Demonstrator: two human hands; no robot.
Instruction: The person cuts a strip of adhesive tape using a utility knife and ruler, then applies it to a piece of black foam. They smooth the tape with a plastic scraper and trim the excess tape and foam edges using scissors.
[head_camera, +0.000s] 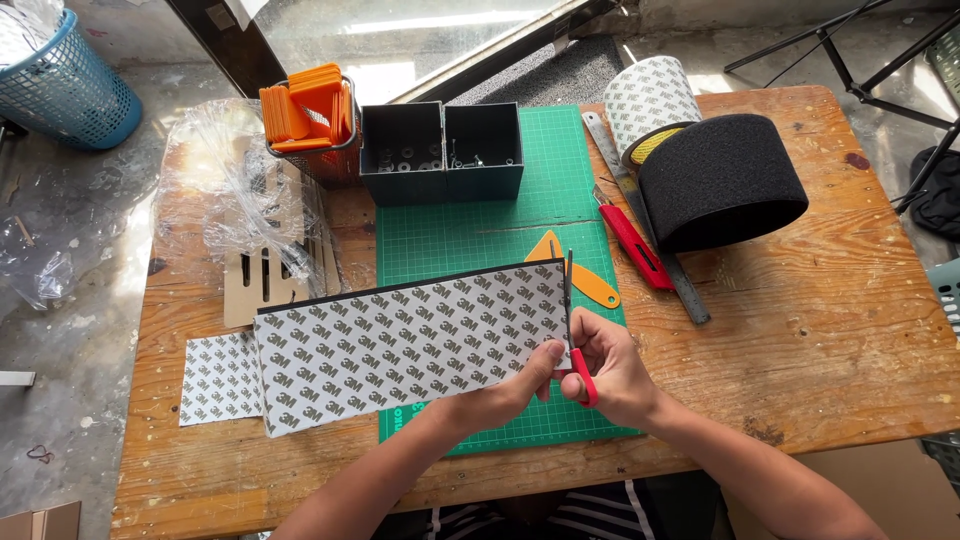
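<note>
The right hand (612, 368) has a closed grip on one pair of red-handled scissors (575, 330), with fingers through the handles and the blades pointing up to 12 o'clock. The left hand (530, 378) pinches the right edge of one long sheet (410, 340), thumb on top. Both forearms come in from 6 o'clock, and the hands meet just beside each other at the sheet's right end.

The sheet is a wide strip with white backing paper covered in a small grey printed pattern. A thin black edge shows along its top. It lies tilted, with its right end higher, across the lower part of one green cutting mat (470, 235). The scissor blades stand right at its right edge.

At 9 o'clock from the hands, one smaller piece (220, 378) of the same patterned stuff lies flat on the wooden tabletop (820, 320), partly under the big sheet.

At 12 o'clock, one orange flat piece (590, 285) lies on the mat, just beyond the scissors. At 1 o'clock lie one red knife (634, 243) and one metal ruler (680, 285), side by side.

Farther off at 1 o'clock sit two big rolls, one black (722, 180) and one white patterned (650, 95), touching. At 11 o'clock two dark square boxes (442, 150) stand together, holding small metal bits. Left of them is one wire basket (335, 160) full of orange pieces (305, 110), with crumpled clear plastic (225, 190) beside it. One blue bin (62, 90) stands on the floor at 10 o'clock.
</note>
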